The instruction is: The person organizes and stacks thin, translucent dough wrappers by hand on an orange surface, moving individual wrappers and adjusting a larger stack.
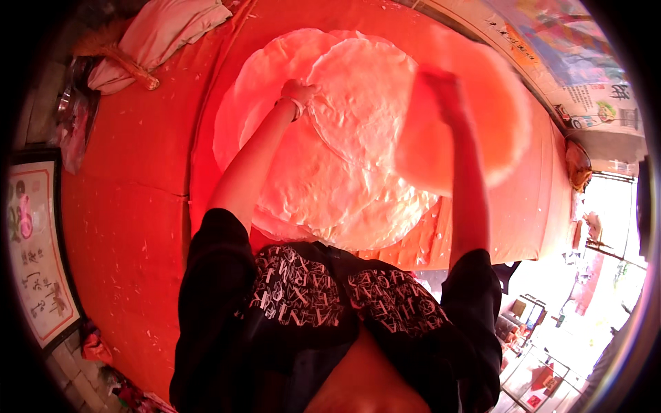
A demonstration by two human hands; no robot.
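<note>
Thin, round, wrinkled flatbreads (361,108) lie overlapping in a broad pile on the red cloth in front of me. My left hand (301,94), with a band on its wrist, rests on the pile with its fingers curled in at the edge of one flatbread. Whether those fingers pinch the edge is too unclear to tell. To the right of the pile, my right hand (443,95) grips a single flatbread (490,113). That one is raised and blurred by motion, and its lower left part overlaps the pile in view.
Red cloth (129,232) with scattered crumbs covers the work surface. A straw brush (129,62) and a pale cloth bundle (170,36) lie at the far left. A framed panel with writing (44,248) stands along the left edge. A printed banner (557,62) borders the far right.
</note>
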